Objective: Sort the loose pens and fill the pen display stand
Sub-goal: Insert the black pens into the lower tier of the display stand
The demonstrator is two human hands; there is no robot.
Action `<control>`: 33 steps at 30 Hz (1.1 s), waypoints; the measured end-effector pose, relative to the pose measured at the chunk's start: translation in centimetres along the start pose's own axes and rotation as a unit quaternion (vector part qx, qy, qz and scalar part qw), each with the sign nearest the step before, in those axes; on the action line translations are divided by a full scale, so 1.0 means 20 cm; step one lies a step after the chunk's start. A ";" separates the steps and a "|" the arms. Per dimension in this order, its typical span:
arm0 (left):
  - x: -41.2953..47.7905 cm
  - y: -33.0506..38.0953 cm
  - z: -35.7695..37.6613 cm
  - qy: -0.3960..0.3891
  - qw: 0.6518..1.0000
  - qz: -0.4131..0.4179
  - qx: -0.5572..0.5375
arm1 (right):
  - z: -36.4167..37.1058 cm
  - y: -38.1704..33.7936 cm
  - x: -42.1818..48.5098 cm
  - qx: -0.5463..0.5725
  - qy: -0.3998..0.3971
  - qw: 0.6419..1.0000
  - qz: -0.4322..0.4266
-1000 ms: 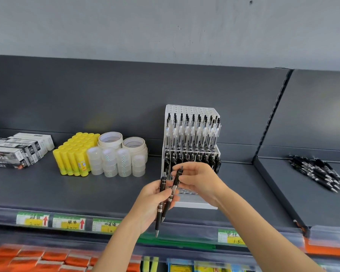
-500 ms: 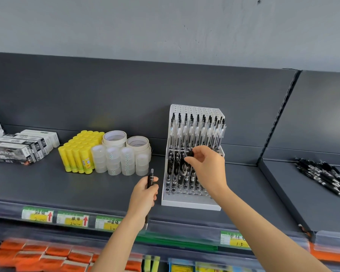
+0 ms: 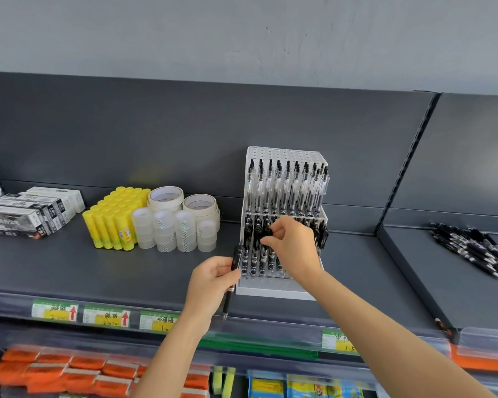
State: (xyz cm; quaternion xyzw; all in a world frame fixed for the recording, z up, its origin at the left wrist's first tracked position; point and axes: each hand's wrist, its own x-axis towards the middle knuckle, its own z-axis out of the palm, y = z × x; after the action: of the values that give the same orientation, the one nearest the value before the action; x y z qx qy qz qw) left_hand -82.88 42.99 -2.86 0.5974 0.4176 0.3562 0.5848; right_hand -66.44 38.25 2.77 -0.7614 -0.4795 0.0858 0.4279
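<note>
A white perforated pen display stand [image 3: 282,288] sits on the dark shelf, with clear pens in its upper tier and black pens in its lower tier. My right hand [image 3: 295,248] pinches the top of a black pen [image 3: 268,234] standing in the lower tier. My left hand [image 3: 213,282] grips another black pen [image 3: 233,282] upright, tip down, just left of the stand's front corner. A pile of loose black pens [image 3: 472,248] lies on the neighbouring shelf to the right.
Yellow glue sticks [image 3: 112,222], rolls of tape [image 3: 181,219] and boxed stock [image 3: 32,211] stand to the left on the shelf [image 3: 69,268]. Price labels [image 3: 107,315] line the front edge. Orange packs [image 3: 69,372] fill the shelf below.
My right hand took one pen from my left hand and carried it into the stand's lower tier. My left hand, still holding a pen, moved right toward the stand's front corner.
</note>
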 end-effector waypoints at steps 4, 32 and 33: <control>-0.01 0.01 0.02 0.007 1.000 0.006 -0.005 | -0.01 -0.01 0.03 -0.020 -0.026 0.999 0.006; -0.01 0.09 0.11 -0.008 0.958 0.158 0.240 | -0.20 -0.01 0.01 0.014 0.046 0.999 -0.021; -0.01 0.09 0.11 -0.014 0.957 0.156 0.245 | -0.18 0.00 0.01 0.004 0.041 0.999 -0.019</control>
State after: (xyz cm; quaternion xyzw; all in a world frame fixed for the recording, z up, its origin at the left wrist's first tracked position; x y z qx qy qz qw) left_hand -80.85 42.05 -1.24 0.7851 0.3851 0.3216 0.3633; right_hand -64.36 36.34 5.07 -0.7534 -0.4753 0.0479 0.4520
